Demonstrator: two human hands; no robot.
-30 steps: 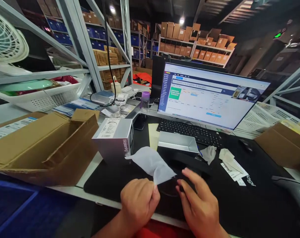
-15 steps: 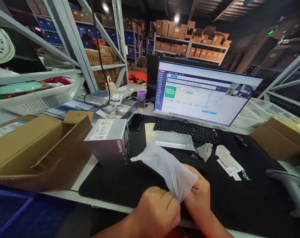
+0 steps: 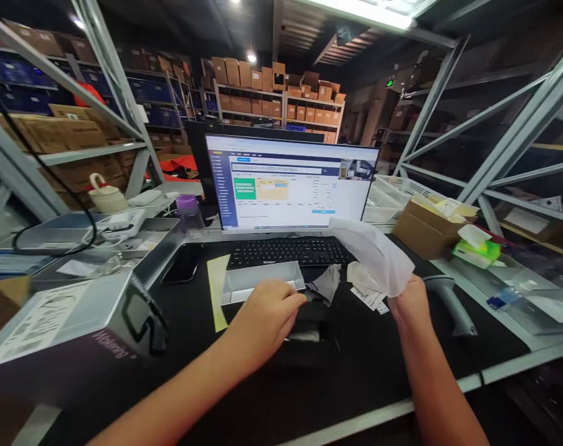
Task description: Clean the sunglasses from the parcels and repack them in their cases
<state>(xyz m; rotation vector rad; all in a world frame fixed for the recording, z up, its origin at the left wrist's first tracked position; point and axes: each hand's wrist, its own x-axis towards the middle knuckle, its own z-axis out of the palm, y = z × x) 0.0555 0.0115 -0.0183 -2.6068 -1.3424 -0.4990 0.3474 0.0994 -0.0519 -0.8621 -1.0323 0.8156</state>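
My right hand (image 3: 410,298) is closed on one end of a thin white pouch (image 3: 378,257), which sticks up and to the left over the desk mat. My left hand (image 3: 272,308) is over the front edge of an open silver tray (image 3: 262,277), fingers pressed together; whether something small is between them is hidden. Below and right of that hand, a dark open box (image 3: 309,334) with something pale inside sits on the black mat. A crumpled grey pouch (image 3: 326,284) lies right of the tray. White labels (image 3: 367,297) lie beneath the held pouch.
A silver Wakening box (image 3: 62,328) stands at the left, near a phone (image 3: 183,263). Behind are a keyboard (image 3: 285,249) and a monitor (image 3: 290,186). At the right are a scanner (image 3: 453,303), a brown carton (image 3: 423,230) and a green packet (image 3: 477,246).
The view has turned right. My hands have moved apart: the left has let go of the white pouch and is now by the silver tray, while the right carries the pouch rightward.
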